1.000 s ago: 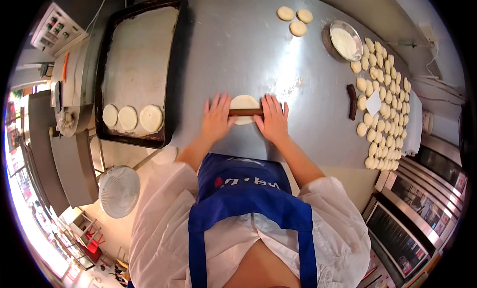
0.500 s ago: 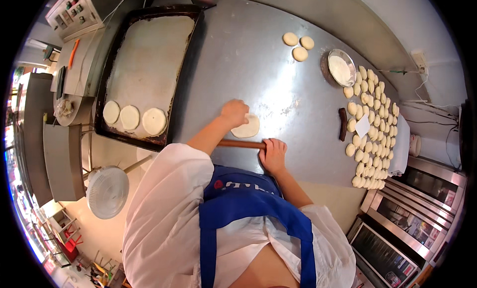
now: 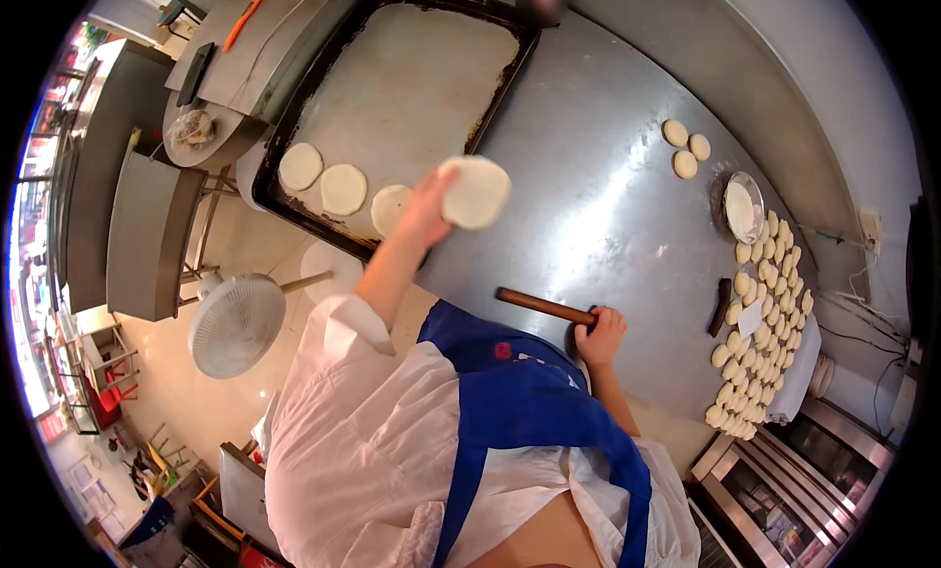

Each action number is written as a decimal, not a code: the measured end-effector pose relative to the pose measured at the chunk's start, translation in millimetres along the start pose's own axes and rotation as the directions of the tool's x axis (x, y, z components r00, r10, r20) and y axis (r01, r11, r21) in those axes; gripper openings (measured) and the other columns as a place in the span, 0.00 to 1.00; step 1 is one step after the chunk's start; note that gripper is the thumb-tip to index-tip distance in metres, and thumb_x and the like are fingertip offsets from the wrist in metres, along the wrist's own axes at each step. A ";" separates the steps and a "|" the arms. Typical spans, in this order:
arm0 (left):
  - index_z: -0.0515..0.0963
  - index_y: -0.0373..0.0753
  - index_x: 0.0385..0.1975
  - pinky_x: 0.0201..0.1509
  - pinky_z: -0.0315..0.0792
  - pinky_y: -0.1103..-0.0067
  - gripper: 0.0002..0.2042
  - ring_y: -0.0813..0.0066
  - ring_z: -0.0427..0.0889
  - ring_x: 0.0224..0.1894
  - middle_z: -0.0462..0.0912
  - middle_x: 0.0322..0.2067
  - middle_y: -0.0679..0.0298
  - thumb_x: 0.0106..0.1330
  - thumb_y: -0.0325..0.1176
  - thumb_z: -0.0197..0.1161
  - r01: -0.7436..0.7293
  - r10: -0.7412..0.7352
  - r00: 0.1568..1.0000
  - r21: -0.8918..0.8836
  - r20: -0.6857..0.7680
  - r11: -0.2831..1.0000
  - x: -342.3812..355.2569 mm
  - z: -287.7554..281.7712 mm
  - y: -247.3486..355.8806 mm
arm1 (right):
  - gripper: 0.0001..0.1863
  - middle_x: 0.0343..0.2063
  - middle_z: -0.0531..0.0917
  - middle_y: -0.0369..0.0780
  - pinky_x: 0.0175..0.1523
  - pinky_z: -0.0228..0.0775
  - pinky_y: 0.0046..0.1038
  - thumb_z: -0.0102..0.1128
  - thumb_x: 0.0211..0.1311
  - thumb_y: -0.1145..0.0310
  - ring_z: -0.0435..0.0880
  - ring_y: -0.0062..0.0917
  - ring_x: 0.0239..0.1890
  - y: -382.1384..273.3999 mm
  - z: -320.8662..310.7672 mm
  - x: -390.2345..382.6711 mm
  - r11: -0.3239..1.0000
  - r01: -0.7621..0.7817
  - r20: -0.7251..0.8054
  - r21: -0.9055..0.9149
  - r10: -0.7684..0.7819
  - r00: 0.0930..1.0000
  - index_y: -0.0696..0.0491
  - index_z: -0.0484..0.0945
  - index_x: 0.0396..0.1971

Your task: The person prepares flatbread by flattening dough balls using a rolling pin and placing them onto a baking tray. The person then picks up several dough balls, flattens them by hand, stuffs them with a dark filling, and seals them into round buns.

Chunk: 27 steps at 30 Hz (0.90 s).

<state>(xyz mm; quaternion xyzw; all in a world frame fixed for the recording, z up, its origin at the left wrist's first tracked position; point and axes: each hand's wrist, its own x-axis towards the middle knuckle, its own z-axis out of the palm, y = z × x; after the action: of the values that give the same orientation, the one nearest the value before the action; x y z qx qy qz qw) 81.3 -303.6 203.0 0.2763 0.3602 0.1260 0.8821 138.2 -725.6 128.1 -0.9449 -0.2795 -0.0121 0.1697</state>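
Note:
A flat dough round (image 3: pixel 476 193) hangs from my left hand (image 3: pixel 426 213), its edge pinched in my fingers, at the right side of the baking tray (image 3: pixel 431 58). Three flattened dough rounds lie along the tray's near end; the rightmost one (image 3: pixel 390 207) is partly covered by my left hand. My right hand (image 3: pixel 601 335) is closed on one end of a brown wooden rolling pin (image 3: pixel 545 304) at the near edge of the metal worktable (image 3: pixel 549 127).
Three dough discs (image 3: pixel 684 163) sit together toward the far right. Behind many dough balls (image 3: pixel 760 343) stands a metal bowl of flour (image 3: pixel 742 208). A dark stick (image 3: pixel 720 306) lies beside the balls. A white fan (image 3: pixel 237 325) stands left of me.
My left hand has lifted the dough round off the worktable and carried it left, to the tray. My right hand still holds the rolling pin. The whole view has turned left.

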 end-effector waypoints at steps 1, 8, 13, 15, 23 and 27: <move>0.68 0.34 0.63 0.67 0.71 0.62 0.23 0.60 0.76 0.62 0.76 0.61 0.57 0.74 0.41 0.58 0.041 -0.041 0.999 -0.034 0.004 0.999 16.5 -8.9 21.5 | 0.14 0.37 0.77 0.42 0.57 0.61 0.44 0.60 0.45 0.65 0.73 0.42 0.46 -0.3 0.8 -1.1 1.000 -0.024 0.004 -0.015 0.024 1.000 0.51 0.76 0.35; 0.69 0.38 0.64 0.67 0.70 0.62 0.23 0.61 0.76 0.62 0.75 0.61 0.59 0.74 0.42 0.58 0.179 -0.181 0.982 0.035 0.058 0.983 112.8 -69.4 68.3 | 0.16 0.39 0.78 0.42 0.56 0.63 0.44 0.62 0.46 0.64 0.74 0.41 0.47 -15.0 -5.7 -7.8 0.979 -0.183 0.040 -0.090 0.187 0.982 0.51 0.77 0.37; 0.71 0.40 0.62 0.63 0.72 0.63 0.22 0.64 0.76 0.62 0.75 0.62 0.59 0.73 0.41 0.59 0.062 -0.043 0.998 0.454 -0.053 0.889 109.9 -55.0 69.8 | 0.16 0.38 0.78 0.42 0.54 0.64 0.43 0.62 0.46 0.65 0.75 0.42 0.46 -21.4 1.0 -12.8 0.969 -0.230 -0.028 -0.087 0.229 0.973 0.51 0.76 0.38; 0.73 0.39 0.61 0.61 0.73 0.64 0.21 0.61 0.77 0.61 0.77 0.59 0.57 0.71 0.40 0.61 -0.190 0.195 0.977 0.755 0.083 0.627 117.1 -72.4 70.9 | 0.16 0.39 0.78 0.42 0.55 0.63 0.44 0.62 0.46 0.65 0.75 0.41 0.46 -23.1 0.6 -12.7 0.974 -0.212 -0.048 -0.083 0.209 0.977 0.51 0.76 0.38; 0.77 0.34 0.47 0.62 0.68 0.58 0.17 0.45 0.75 0.55 0.79 0.49 0.47 0.56 0.29 0.66 -0.648 0.337 0.500 0.603 0.798 -0.465 2.0 55.2 -34.1 | 0.27 0.46 0.79 0.43 0.60 0.60 0.43 0.71 0.48 0.57 0.76 0.39 0.53 4.3 -30.1 39.7 0.974 0.096 0.059 0.203 -0.110 0.992 0.52 0.76 0.48; 0.75 0.43 0.57 0.71 0.57 0.58 0.28 0.55 0.64 0.68 0.68 0.65 0.54 0.55 0.42 0.71 -0.756 -0.218 0.599 0.455 0.770 -0.471 -42.6 59.4 -157.6 | 0.18 0.35 0.82 0.49 0.47 0.71 0.42 0.65 0.58 0.61 0.80 0.44 0.42 75.5 -25.2 164.9 0.956 -0.014 -0.166 0.293 0.065 0.984 0.60 0.78 0.41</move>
<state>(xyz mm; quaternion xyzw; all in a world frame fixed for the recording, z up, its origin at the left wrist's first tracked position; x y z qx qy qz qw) 96.7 -473.7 170.9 0.9698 -0.1121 -0.0312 0.2144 319.3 -706.7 147.5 -0.9105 -0.2432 -0.0500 0.3306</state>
